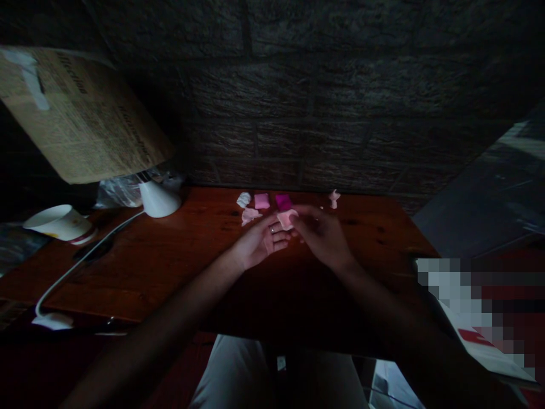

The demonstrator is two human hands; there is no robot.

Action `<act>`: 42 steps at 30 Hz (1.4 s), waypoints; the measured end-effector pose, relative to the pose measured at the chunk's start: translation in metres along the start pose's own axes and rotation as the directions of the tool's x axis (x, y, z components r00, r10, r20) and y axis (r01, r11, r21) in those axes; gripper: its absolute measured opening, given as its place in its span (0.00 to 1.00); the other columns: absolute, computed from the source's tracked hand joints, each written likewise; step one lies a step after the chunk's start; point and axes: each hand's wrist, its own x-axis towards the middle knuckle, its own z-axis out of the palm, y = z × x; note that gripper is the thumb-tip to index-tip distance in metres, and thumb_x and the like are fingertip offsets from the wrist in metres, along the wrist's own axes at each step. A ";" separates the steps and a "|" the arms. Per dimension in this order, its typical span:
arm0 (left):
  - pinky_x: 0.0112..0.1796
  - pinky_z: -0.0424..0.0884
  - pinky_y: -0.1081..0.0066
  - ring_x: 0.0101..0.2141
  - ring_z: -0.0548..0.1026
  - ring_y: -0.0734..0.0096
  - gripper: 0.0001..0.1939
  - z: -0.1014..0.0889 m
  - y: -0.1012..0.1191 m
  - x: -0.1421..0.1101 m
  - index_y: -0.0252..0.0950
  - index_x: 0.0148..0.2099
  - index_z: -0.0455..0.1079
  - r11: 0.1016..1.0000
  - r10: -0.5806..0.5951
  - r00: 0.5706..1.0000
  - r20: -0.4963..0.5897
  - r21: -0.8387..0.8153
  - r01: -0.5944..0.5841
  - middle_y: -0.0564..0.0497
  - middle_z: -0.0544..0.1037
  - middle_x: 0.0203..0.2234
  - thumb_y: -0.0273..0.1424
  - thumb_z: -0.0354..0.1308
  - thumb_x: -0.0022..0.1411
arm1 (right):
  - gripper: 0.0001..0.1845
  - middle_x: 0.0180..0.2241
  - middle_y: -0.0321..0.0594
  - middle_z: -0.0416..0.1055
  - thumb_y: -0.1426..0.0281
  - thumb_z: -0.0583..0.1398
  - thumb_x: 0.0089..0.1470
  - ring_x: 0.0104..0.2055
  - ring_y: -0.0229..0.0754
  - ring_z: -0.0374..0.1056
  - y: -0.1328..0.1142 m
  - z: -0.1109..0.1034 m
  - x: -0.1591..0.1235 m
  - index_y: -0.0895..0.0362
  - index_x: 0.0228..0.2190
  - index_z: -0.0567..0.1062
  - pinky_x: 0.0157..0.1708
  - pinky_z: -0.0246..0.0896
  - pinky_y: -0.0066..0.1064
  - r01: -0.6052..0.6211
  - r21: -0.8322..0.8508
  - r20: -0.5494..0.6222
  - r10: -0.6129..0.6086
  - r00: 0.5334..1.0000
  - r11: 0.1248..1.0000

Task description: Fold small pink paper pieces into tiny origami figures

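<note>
Both hands meet over the table around a pale pink clay-like piece (286, 219), flat and roughly square. My left hand (260, 241), with a ring on one finger, supports it from the left, palm turned up. My right hand (321, 236) presses on its right side with thumb and fingers. Just behind lie a magenta square (283, 201) and a pink square block (261, 201). A crumpled white lump (244, 199) and a torn pale pink scrap (251, 216) are to their left. A small twisted pale pink piece (334, 199) stands off to the right.
On the left are a lamp with a white base (159, 199) and paper shade (85, 113), a paper cup (62, 223), a white cord (85, 258) and a clear plastic bag (117, 192). A dark brick wall (276, 102) rises behind the wooden table (170, 255).
</note>
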 end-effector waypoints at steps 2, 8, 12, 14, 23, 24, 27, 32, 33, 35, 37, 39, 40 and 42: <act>0.29 0.74 0.76 0.25 0.79 0.74 0.14 -0.002 -0.002 0.002 0.34 0.37 0.77 0.996 0.036 0.999 -0.025 0.084 -0.034 0.47 0.83 0.26 0.37 0.58 0.71 | 0.11 0.32 0.39 0.80 0.63 0.64 0.54 0.27 0.40 0.75 0.001 -0.001 0.001 0.53 0.38 0.81 0.27 0.69 0.32 -0.031 -0.016 -0.014 0.031 0.999 0.999; 0.33 0.78 0.73 0.33 0.83 0.66 0.22 -0.005 -0.010 0.005 0.31 0.40 0.79 0.894 0.343 0.938 -0.055 0.326 -0.308 0.41 0.85 0.35 0.48 0.66 0.62 | 0.08 0.28 0.38 0.80 0.66 0.62 0.55 0.25 0.42 0.77 0.002 -0.003 0.004 0.54 0.35 0.81 0.28 0.71 0.34 -0.065 -0.169 -0.114 0.046 0.992 0.983; 0.38 0.80 0.69 0.41 0.83 0.61 0.24 -0.006 -0.014 0.005 0.33 0.44 0.81 0.759 0.469 0.882 0.035 0.494 -0.424 0.42 0.85 0.42 0.48 0.71 0.54 | 0.08 0.32 0.39 0.83 0.71 0.61 0.55 0.32 0.43 0.79 -0.002 -0.002 0.004 0.53 0.33 0.82 0.37 0.72 0.34 0.065 -0.391 -0.143 -0.131 0.981 0.918; 0.39 0.81 0.67 0.42 0.83 0.60 0.23 -0.008 -0.015 0.005 0.35 0.46 0.81 0.727 0.478 0.877 0.047 0.540 -0.425 0.44 0.85 0.43 0.46 0.72 0.54 | 0.08 0.34 0.38 0.84 0.72 0.61 0.55 0.35 0.43 0.80 -0.003 -0.001 0.003 0.53 0.33 0.82 0.40 0.72 0.33 0.110 -0.444 -0.126 -0.184 0.975 0.889; 0.40 0.83 0.61 0.43 0.84 0.56 0.23 -0.012 -0.015 0.006 0.35 0.46 0.82 0.744 0.467 0.884 0.025 0.530 -0.408 0.43 0.86 0.42 0.46 0.71 0.55 | 0.09 0.35 0.39 0.84 0.72 0.61 0.56 0.34 0.44 0.79 -0.003 -0.001 0.002 0.54 0.35 0.83 0.40 0.73 0.35 0.178 -0.489 -0.074 -0.244 0.967 0.854; 0.40 0.83 0.61 0.43 0.84 0.56 0.23 -0.012 -0.016 0.007 0.34 0.46 0.82 0.747 0.465 0.885 0.022 0.526 -0.406 0.43 0.86 0.42 0.46 0.71 0.54 | 0.09 0.35 0.39 0.84 0.72 0.61 0.57 0.34 0.44 0.79 -0.004 -0.001 0.002 0.54 0.35 0.83 0.40 0.72 0.35 0.185 -0.497 -0.067 -0.250 0.966 0.848; 0.40 0.82 0.62 0.43 0.84 0.57 0.23 -0.013 -0.017 0.008 0.33 0.44 0.82 0.773 0.458 0.889 0.005 0.491 -0.401 0.43 0.86 0.40 0.46 0.73 0.52 | 0.09 0.35 0.39 0.84 0.72 0.61 0.57 0.34 0.43 0.79 -0.005 0.001 0.001 0.54 0.35 0.83 0.39 0.72 0.34 0.198 -0.504 -0.051 -0.258 0.965 0.841; 0.42 0.82 0.63 0.41 0.83 0.61 0.21 -0.014 -0.016 0.011 0.33 0.42 0.82 0.830 0.436 0.899 -0.050 0.409 -0.380 0.45 0.85 0.38 0.42 0.75 0.50 | 0.09 0.35 0.40 0.84 0.73 0.62 0.57 0.34 0.43 0.79 -0.005 0.006 0.000 0.54 0.36 0.83 0.39 0.71 0.33 0.209 -0.501 -0.040 -0.264 0.964 0.840; 0.42 0.82 0.64 0.40 0.83 0.62 0.20 -0.014 -0.016 0.011 0.33 0.41 0.82 0.840 0.430 0.900 -0.065 0.394 -0.373 0.45 0.85 0.37 0.41 0.75 0.50 | 0.09 0.35 0.40 0.84 0.72 0.62 0.57 0.34 0.43 0.79 -0.005 0.007 0.000 0.54 0.36 0.83 0.39 0.71 0.33 0.211 -0.499 -0.040 -0.265 0.963 0.840; 0.41 0.82 0.65 0.39 0.83 0.64 0.18 -0.013 -0.015 0.010 0.33 0.40 0.82 0.858 0.419 0.903 -0.095 0.365 -0.360 0.46 0.85 0.36 0.39 0.75 0.50 | 0.10 0.36 0.40 0.84 0.72 0.61 0.57 0.34 0.43 0.79 -0.005 0.009 0.000 0.53 0.37 0.84 0.40 0.71 0.33 0.209 -0.498 -0.040 -0.263 0.964 0.842; 0.40 0.82 0.65 0.38 0.82 0.65 0.17 -0.013 -0.015 0.010 0.33 0.39 0.82 0.867 0.415 0.902 -0.117 0.350 -0.354 0.46 0.85 0.36 0.37 0.75 0.49 | 0.10 0.36 0.40 0.84 0.72 0.61 0.57 0.34 0.43 0.79 -0.004 0.010 0.000 0.54 0.37 0.84 0.39 0.71 0.33 0.205 -0.503 -0.033 -0.256 0.966 0.840; 0.40 0.82 0.65 0.36 0.82 0.66 0.17 -0.013 -0.015 0.010 0.32 0.37 0.82 0.863 0.425 0.897 -0.125 0.355 -0.360 0.46 0.85 0.35 0.37 0.75 0.48 | 0.10 0.34 0.40 0.84 0.72 0.61 0.57 0.34 0.43 0.79 -0.004 0.011 0.000 0.54 0.36 0.84 0.39 0.70 0.33 0.201 -0.511 -0.017 -0.244 0.970 0.835; 0.41 0.82 0.64 0.36 0.82 0.66 0.17 -0.013 -0.014 0.010 0.32 0.37 0.82 0.859 0.430 0.895 -0.123 0.361 -0.363 0.46 0.85 0.35 0.37 0.75 0.48 | 0.10 0.34 0.40 0.84 0.73 0.61 0.57 0.34 0.43 0.79 -0.004 0.011 0.000 0.54 0.36 0.84 0.39 0.70 0.33 0.197 -0.513 -0.011 -0.237 0.972 0.835; 0.41 0.82 0.64 0.36 0.82 0.65 0.17 -0.013 -0.014 0.009 0.32 0.37 0.82 0.852 0.434 0.893 -0.116 0.375 -0.365 0.46 0.84 0.34 0.38 0.75 0.47 | 0.10 0.34 0.39 0.84 0.73 0.61 0.57 0.34 0.43 0.79 -0.004 0.012 0.001 0.53 0.36 0.84 0.38 0.70 0.33 0.184 -0.515 -0.008 -0.219 0.976 0.837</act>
